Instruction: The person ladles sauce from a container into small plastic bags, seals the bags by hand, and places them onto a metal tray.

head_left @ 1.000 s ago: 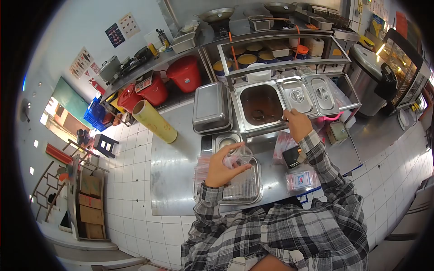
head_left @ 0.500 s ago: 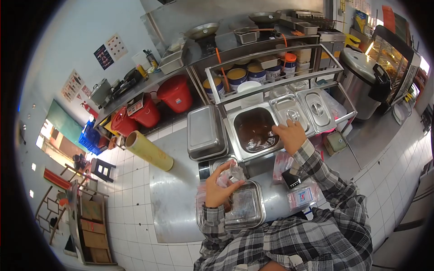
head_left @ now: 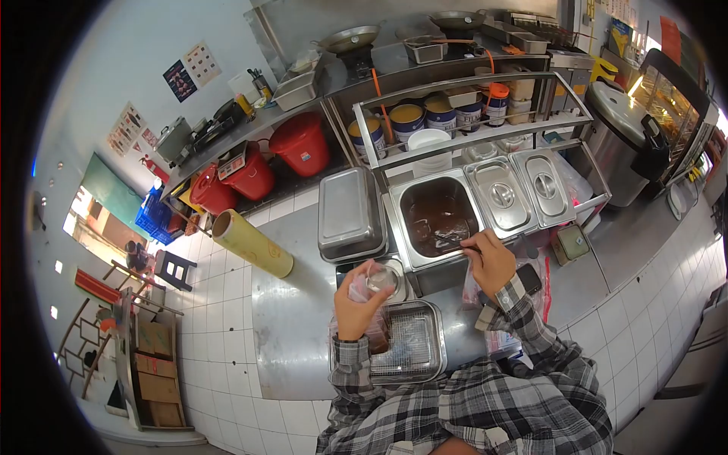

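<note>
My left hand (head_left: 356, 305) is closed round a clear plastic bag (head_left: 373, 279), its mouth spread between thumb and fingers. The bag is above a wire-rack tray (head_left: 415, 365) and beside a small round metal lid (head_left: 398, 274). At the near right corner of a deep steel pan (head_left: 413, 259), my right hand (head_left: 493, 262) pinches the thin handle of a utensil (head_left: 464, 245). The utensil's other end is in the brown sauce (head_left: 436, 216) in the pan, so its kind is hidden.
Lidded steel pans (head_left: 502, 199) stand right of the sauce pan, under a metal frame (head_left: 485, 150). An upturned steel pan (head_left: 350, 216) and a tall yellow roll (head_left: 254, 243) are at left. A phone (head_left: 528, 279) and plastic packs (head_left: 502, 343) lie near my right forearm.
My right hand has moved down toward me along the pan's near edge. My left hand has shifted slightly left with the bag, and the view has tilted a little.
</note>
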`<state>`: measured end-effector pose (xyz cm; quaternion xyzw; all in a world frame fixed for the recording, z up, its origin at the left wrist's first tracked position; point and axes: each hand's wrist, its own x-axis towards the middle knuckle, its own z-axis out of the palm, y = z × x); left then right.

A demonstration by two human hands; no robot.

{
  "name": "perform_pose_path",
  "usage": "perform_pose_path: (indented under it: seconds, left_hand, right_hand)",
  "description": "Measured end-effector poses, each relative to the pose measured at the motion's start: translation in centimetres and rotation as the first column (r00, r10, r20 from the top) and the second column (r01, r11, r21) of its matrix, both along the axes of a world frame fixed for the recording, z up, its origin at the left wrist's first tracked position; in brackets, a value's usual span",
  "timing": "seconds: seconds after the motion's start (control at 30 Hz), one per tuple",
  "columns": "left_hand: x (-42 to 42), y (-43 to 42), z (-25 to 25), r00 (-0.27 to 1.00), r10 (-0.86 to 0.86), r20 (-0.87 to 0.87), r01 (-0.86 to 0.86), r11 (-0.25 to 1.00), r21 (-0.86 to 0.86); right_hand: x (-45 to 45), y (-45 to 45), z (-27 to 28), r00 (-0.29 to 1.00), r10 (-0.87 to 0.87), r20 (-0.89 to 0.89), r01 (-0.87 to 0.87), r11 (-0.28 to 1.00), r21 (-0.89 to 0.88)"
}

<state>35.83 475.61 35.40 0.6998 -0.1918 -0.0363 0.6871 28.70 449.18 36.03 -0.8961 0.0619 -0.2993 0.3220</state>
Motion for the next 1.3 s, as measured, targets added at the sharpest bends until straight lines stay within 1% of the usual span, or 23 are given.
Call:
perform_pose_path:
  seconds: [0.1,0.2,0.3,0.37,0.47,0.57,0.67,0.7,0.77,0.87,0.97,1.07,1.23,1.3]
  left_hand:
    - [0.9,0.1,-0.6,0.998,0.070,-0.006,-0.070,0.997,-0.017]
    - [1.6,-0.1,-0.5,0.995,0.096,0.028,-0.096,0.995,0.003]
    - [1.7,-1.1,1.0,0.993,0.093,0.072,-0.096,0.995,0.036]
    - [1.7,-2.3,2.2,0.990,0.082,0.118,-0.090,0.994,0.059]
    - [2.5,-4.4,2.6,0.983,0.098,0.157,-0.111,0.991,0.073]
    - [2.5,-6.9,4.3,0.980,0.112,0.164,-0.129,0.987,0.099]
    - [3.4,-9.2,4.4,0.966,0.101,0.240,-0.135,0.982,0.133]
    - [3.7,-9.8,4.4,0.965,0.089,0.246,-0.122,0.985,0.124]
    - [4.3,-10.9,4.3,0.964,0.066,0.258,-0.096,0.990,0.104]
    - [5.3,-12.2,3.5,0.982,0.037,0.187,-0.052,0.996,0.078]
    - [5.5,-13.5,3.2,0.988,0.017,0.154,-0.017,1.000,0.000]
    - [5.4,-14.1,3.6,0.998,-0.045,0.042,0.050,0.991,-0.124]
    - [5.3,-14.3,4.3,0.999,-0.025,0.045,0.031,0.990,-0.135]
    - [5.3,-14.3,4.5,0.998,-0.025,0.053,0.032,0.989,-0.144]
  right_hand:
    - [-0.2,0.3,-0.8,1.000,-0.010,-0.011,0.013,0.976,0.216]
    - [-0.4,0.4,-0.2,0.992,-0.039,0.123,0.015,0.981,0.195]
    - [-0.8,0.0,2.1,0.992,-0.052,0.117,0.026,0.976,0.217]
    - [-0.6,-0.8,3.1,0.986,-0.048,0.157,0.017,0.981,0.191]
    - [-0.5,-2.2,5.3,0.979,-0.033,0.200,0.006,0.991,0.135]
    - [-0.4,-3.1,8.0,0.973,-0.022,0.228,0.001,0.996,0.093]
    - [-0.3,-4.2,9.7,0.968,-0.002,0.249,-0.022,0.995,0.096]
    - [-0.4,-4.5,10.3,0.973,-0.017,0.229,-0.001,0.997,0.077]
    - [-0.9,-4.3,11.9,0.979,-0.027,0.204,0.005,0.994,0.107]
    - [-1.2,-4.5,12.9,0.982,-0.033,0.189,0.009,0.992,0.124]
    - [-1.5,-4.6,13.5,0.980,-0.039,0.197,0.020,0.995,0.098]
    - [-1.7,-4.6,13.5,0.976,-0.030,0.217,0.015,0.997,0.070]
    - [-1.7,-4.6,13.2,0.962,-0.004,0.272,0.002,1.000,0.006]
    - [-2.1,-4.2,13.6,0.968,-0.030,0.248,0.037,0.999,-0.026]
